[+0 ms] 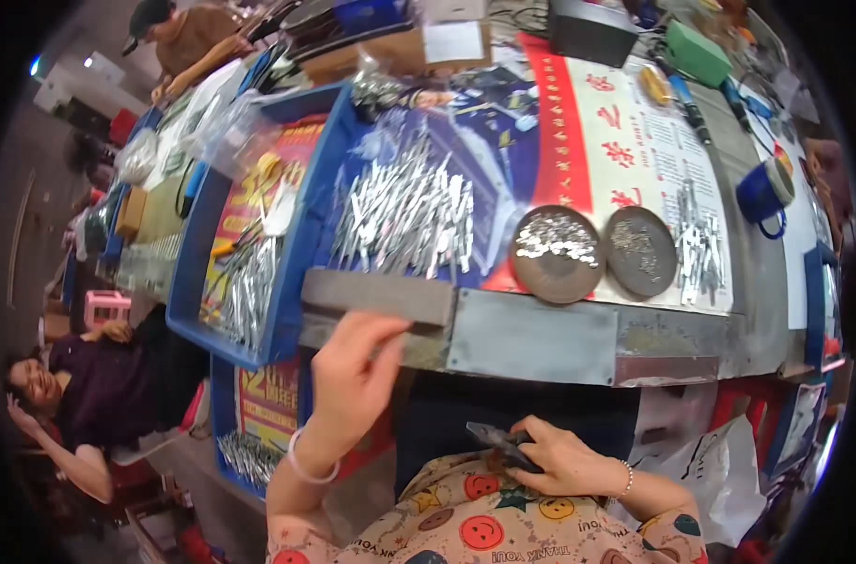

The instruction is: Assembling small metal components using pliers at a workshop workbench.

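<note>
My right hand (pixel 564 458) is wrapped round a pair of dark-handled pliers (pixel 503 442), held low in front of my body with the jaws toward the left. Over the table's front edge, at the left, my left hand (pixel 357 371) is raised with its fingers bent together. Whatever those fingers may hold is too small or blurred to make out. Just beyond that hand lies a long grey block (pixel 376 293). Behind the block a heap of thin silver metal strips (pixel 404 216) is spread on a printed sheet.
Two round dishes (pixel 557 282) (pixel 646 282) hold small metal pieces. More strips (pixel 698 246) lie right of them. A blue tray (pixel 291 273) of strips stands left, with another blue tray (pixel 223 399) lower. A blue mug (pixel 761 191) stands far right. Another person (pixel 103 399) sits at left.
</note>
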`<state>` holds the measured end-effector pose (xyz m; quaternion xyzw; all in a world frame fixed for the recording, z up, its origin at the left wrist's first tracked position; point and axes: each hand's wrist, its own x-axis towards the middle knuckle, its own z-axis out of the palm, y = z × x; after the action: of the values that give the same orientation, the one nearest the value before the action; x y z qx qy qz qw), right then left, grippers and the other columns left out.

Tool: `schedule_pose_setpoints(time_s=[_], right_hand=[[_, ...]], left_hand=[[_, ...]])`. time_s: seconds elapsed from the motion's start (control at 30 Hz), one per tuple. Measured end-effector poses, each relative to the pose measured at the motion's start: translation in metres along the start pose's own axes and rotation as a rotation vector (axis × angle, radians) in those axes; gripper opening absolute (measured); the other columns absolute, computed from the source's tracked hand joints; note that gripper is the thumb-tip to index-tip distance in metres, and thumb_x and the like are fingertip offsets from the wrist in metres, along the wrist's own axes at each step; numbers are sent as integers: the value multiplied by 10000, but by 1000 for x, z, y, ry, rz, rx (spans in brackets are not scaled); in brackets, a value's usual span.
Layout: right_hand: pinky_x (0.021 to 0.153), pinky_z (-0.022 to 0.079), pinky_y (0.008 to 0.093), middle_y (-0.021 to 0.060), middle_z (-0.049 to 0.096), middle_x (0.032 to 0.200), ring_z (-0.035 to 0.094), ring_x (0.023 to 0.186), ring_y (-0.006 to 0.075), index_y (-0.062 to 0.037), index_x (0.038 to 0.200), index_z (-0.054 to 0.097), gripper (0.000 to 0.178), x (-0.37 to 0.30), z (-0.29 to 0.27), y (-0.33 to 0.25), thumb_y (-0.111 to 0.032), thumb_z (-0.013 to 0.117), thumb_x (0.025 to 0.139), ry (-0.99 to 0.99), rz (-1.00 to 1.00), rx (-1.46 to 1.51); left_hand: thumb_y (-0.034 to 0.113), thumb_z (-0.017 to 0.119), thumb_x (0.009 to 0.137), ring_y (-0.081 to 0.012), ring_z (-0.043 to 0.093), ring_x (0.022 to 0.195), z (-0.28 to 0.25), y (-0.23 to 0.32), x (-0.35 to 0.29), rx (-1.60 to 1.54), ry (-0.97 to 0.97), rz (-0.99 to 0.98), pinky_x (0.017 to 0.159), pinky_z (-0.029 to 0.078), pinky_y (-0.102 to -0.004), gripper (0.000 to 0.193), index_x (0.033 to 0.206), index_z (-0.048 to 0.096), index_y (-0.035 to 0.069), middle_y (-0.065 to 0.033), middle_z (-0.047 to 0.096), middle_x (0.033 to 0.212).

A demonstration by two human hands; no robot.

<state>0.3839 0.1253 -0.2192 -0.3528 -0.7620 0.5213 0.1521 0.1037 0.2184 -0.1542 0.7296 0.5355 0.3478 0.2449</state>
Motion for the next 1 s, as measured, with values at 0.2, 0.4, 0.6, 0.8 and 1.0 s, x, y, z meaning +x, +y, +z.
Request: schedule_pose_setpoints(time_s=[0.2, 0.4, 0.6, 0.8, 1.0], right_hand=[[731, 524, 407, 221, 535, 1124, 602, 877, 362, 33, 841, 626, 276, -41, -3, 10, -238, 676, 857, 92, 96, -9], [772, 518, 412, 220, 528, 1124, 601, 895, 367, 31, 905, 640, 266, -47, -5, 20, -227, 677, 855, 193, 185, 106], [776, 511, 418, 211, 526, 1116, 593, 918, 370, 31, 904, 637, 249, -32, -11, 23, -207, 680, 846, 181, 90, 29], [792, 506, 416, 218, 528, 1121, 583, 945, 373, 32, 899, 636, 242, -31, -7, 17, -195, 687, 836, 178, 125, 50], [761, 500, 414, 212, 527, 1144, 575, 937, 352, 35, 831, 619, 243, -26, -8, 14, -191, 707, 825, 265, 18, -47]], left_hand=[[180, 763, 774, -339, 563, 845, 75, -13, 102, 638, 33, 100, 720, 455, -444, 237, 842, 591, 32, -143, 565, 880], [220, 784, 754, -337, 600, 842, 96, -31, 117, 687, -46, 18, 720, 477, -455, 278, 819, 589, 33, -139, 589, 864], [136, 711, 795, -365, 606, 802, 103, -29, 117, 600, -4, 9, 697, 471, -469, 164, 820, 586, 32, -150, 600, 844], [89, 686, 794, -318, 595, 735, 99, -26, 112, 386, 64, 79, 675, 480, -410, 140, 818, 564, 25, -134, 581, 822], [-51, 616, 893, -163, 648, 873, 65, -7, 83, -430, 221, 11, 798, 519, -283, 130, 946, 523, 21, -78, 619, 913]])
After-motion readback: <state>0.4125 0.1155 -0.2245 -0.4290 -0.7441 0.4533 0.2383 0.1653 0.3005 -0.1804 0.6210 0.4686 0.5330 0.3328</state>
